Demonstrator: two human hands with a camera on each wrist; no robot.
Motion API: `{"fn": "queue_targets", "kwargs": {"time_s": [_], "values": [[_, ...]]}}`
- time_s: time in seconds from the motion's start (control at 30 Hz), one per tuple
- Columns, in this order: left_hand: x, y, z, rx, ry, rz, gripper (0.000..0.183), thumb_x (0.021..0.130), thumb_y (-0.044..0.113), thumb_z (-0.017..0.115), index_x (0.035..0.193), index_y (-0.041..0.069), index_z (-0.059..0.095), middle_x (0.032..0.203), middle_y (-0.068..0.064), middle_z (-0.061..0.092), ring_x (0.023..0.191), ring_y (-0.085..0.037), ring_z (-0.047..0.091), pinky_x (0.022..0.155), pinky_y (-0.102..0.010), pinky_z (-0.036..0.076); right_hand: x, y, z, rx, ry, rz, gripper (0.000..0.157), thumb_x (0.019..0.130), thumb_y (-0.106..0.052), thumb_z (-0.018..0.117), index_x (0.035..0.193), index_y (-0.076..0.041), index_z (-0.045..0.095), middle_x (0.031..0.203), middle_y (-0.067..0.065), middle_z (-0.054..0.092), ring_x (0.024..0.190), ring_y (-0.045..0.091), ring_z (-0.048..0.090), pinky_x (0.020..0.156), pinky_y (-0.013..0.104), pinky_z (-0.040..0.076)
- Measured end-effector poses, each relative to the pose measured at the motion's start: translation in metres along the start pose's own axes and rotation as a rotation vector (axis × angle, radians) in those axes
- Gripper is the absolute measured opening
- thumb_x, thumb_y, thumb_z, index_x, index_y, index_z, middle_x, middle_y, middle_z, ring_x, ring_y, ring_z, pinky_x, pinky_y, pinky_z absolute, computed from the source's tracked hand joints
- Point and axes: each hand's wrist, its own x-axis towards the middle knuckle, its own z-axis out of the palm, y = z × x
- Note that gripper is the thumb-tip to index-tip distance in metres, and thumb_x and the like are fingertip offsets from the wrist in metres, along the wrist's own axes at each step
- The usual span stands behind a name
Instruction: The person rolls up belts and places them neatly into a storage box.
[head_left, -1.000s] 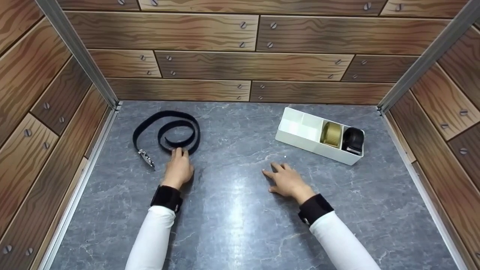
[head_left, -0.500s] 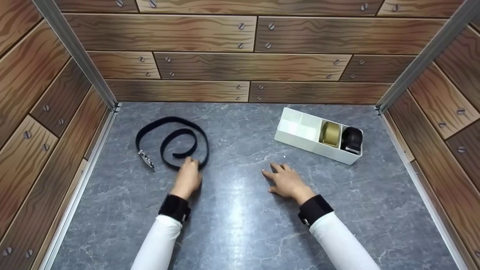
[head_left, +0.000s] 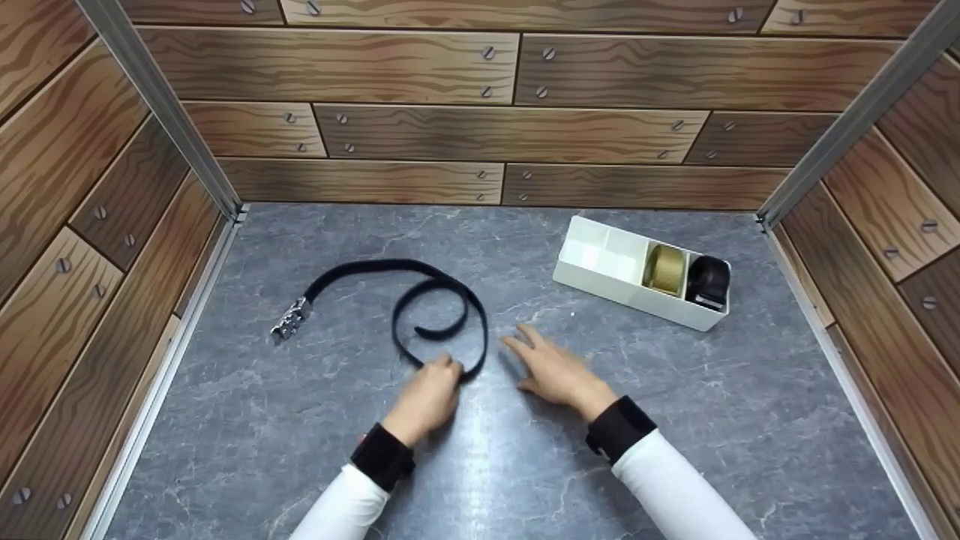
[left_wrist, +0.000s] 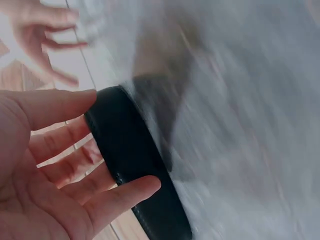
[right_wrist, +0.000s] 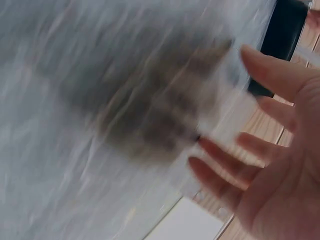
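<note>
A black belt (head_left: 375, 265) lies on the grey floor, left of centre, standing on its edge in a loose coil. Its silver buckle (head_left: 291, 319) points out to the left end. My left hand (head_left: 429, 397) grips the near side of the coil. In the left wrist view the belt strap (left_wrist: 132, 145) runs between thumb and fingers. My right hand (head_left: 559, 373) hovers just to the right of the coil, fingers spread, holding nothing. The right wrist view shows its palm and fingers apart from the strap (right_wrist: 280, 45) at the upper right.
A white box (head_left: 630, 297) with compartments sits at the back right. In its right-hand compartments are a gold roll (head_left: 664, 270) and a black coiled item (head_left: 707, 279). Wood-patterned walls (head_left: 420, 131) enclose the grey floor on the back and both sides.
My left hand has dragged the coiled belt right and toward me. The buckle end has swung round to slant down-left. My right hand has shifted slightly left, toward the coil.
</note>
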Motion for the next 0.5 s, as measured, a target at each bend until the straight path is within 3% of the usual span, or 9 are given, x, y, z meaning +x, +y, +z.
{"fn": "queue_targets", "kwargs": {"time_s": [0.13,0.23,0.33,0.43,0.5], "values": [[-0.001,0.013,-0.001,0.009,-0.060,0.053,0.011,0.085,0.001,0.063,0.096,-0.001,0.067,0.090,-0.011,0.058,0.076,-0.030,0.065,0.065,-0.042,0.055,0.000,-0.013,0.006,0.054,-0.001,-0.154,0.070,0.086,-0.018,0.075,0.148,-0.014,0.043,0.156,0.014,0.030,0.123,0.038,0.052,0.095,0.050,0.046],[0.001,0.013,-0.006,0.057,-0.085,0.022,0.013,0.086,0.002,0.062,0.095,0.004,0.070,0.090,-0.008,0.061,0.075,-0.030,0.066,0.062,-0.044,0.054,0.000,-0.021,0.009,0.035,-0.025,-0.223,0.060,0.087,-0.017,0.073,0.142,-0.011,0.050,0.150,0.011,0.040,0.123,0.032,0.054,0.099,0.046,0.045],[0.006,0.005,-0.011,0.145,-0.025,-0.022,0.013,0.082,0.002,0.065,0.092,0.007,0.071,0.087,-0.007,0.064,0.073,-0.031,0.066,0.058,-0.045,0.053,0.001,-0.029,0.012,-0.005,-0.034,-0.260,0.055,0.088,-0.018,0.072,0.139,-0.011,0.054,0.145,0.009,0.047,0.124,0.028,0.053,0.102,0.042,0.043],[0.012,-0.007,-0.013,0.231,0.065,-0.041,0.012,0.081,0.001,0.065,0.091,0.005,0.070,0.088,-0.010,0.064,0.078,-0.031,0.065,0.063,-0.045,0.052,0.002,-0.037,0.016,-0.053,-0.038,-0.294,0.055,0.089,-0.019,0.071,0.140,-0.012,0.054,0.143,0.009,0.049,0.126,0.026,0.052,0.103,0.040,0.041],[0.017,-0.014,-0.013,0.266,0.090,-0.038,0.012,0.084,0.002,0.063,0.094,0.004,0.070,0.090,-0.012,0.064,0.084,-0.032,0.064,0.068,-0.045,0.050,0.002,-0.043,0.019,-0.070,-0.047,-0.317,0.057,0.089,-0.020,0.071,0.142,-0.011,0.052,0.143,0.009,0.049,0.126,0.025,0.051,0.104,0.039,0.040]]}}
